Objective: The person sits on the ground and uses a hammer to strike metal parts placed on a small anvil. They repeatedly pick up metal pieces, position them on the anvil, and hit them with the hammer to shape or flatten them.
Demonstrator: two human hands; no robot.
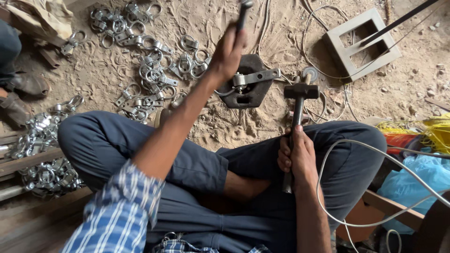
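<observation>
Sitting cross-legged on the sandy floor, the person kept the work within reach. The left hand (228, 50) was raised, clenched round a thin dark tool (243, 14) above the black block (248, 84), where a metal clamp (255, 77) lay. The right hand (296, 154) gripped a hammer (298, 100), its head beside the block. A blue plastic bag (417, 180) sat right, below yellow packaging (433, 131).

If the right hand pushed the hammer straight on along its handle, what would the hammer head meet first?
Probably the small round grey disc just beyond the hammer held by the right hand; depth is unclear.
</observation>
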